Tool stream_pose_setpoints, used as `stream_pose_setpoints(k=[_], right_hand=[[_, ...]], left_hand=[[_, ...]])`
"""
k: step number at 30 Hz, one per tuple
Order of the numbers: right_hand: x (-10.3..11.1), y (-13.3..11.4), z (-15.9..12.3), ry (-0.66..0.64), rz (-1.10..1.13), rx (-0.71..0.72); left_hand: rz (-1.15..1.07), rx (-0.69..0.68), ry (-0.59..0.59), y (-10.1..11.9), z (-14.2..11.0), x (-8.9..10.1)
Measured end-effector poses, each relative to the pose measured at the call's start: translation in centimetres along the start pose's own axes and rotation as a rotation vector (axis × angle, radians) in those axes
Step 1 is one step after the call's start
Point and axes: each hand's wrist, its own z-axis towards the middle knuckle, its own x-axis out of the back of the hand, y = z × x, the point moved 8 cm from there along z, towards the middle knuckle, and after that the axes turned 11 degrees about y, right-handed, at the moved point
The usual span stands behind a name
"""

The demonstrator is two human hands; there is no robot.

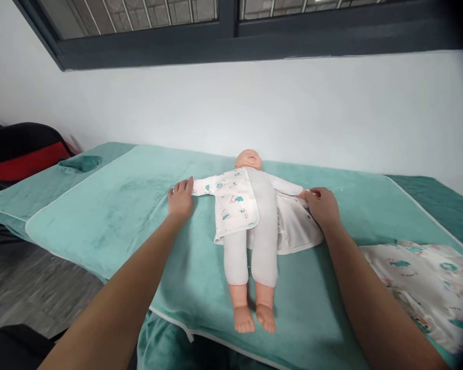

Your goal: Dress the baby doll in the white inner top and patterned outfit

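A baby doll [264,205] lies on its back with a white cloth body and bare feet toward me. A white printed baby shirt [235,200] covers one arm and half its chest. The shirt's other half spreads inside out beneside the doll's bare-sleeved arm on the right. At the left sleeve's end, my left hand [181,199] has its fingers closed around the cuff; the doll's hand there is hidden. My right hand [324,206] pinches at the doll's other hand [304,194], close to the shirt's edge. Exactly what lies between those fingertips is partly hidden.
A teal padded cover [119,205] lies over the bed or table, against a white wall [254,108] under a dark window frame [227,43]. Another printed white cloth [428,282] lies at the right. A black and red chair [27,151] stands at the left.
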Motion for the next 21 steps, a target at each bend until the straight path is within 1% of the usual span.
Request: stream_pose_setpoints(k=[2, 4, 7, 11, 15, 16, 17, 20, 21], right_hand=[[-0.1, 1.3, 0.2, 0.007, 0.062, -0.103], [-0.3, 2.1, 0.3, 0.021, 0.095, -0.162], [-0.6, 2.4, 0.4, 0.024, 0.087, -0.165], [-0.9, 2.2, 0.7, -0.018, 0.119, -0.148], [-0.2, 2.2, 1.2, -0.036, 0.193, -0.146], [0.0, 2.3, 1.4, -0.039, 0.268, -0.164], [0.1, 2.3, 1.4, -0.049, 0.393, -0.194], [-0.3, 2.1, 1.5, -0.122, 0.916, -0.309], [-0.6, 1.9, 1.4, -0.159, 1.045, -0.346]], left_hand=[[0.002, 0.048, 0.028, -0.5, 0.0, 0.0], [-0.001, 0.111, 0.058, -1.0, -0.2, 0.1], [-0.017, 0.192, 0.077, -1.6, -0.5, 0.1], [-0.018, 0.224, 0.093, -1.9, -0.7, 0.4], [-0.003, 0.284, 0.130, -2.4, -1.0, 0.8], [-0.006, 0.289, 0.140, -2.4, -1.0, 0.8], [-0.011, 0.291, 0.154, -2.5, -1.1, 0.9], [-0.032, 0.307, 0.198, -2.7, -1.2, 0.9], [-0.040, 0.314, 0.204, -2.8, -1.2, 0.9]])
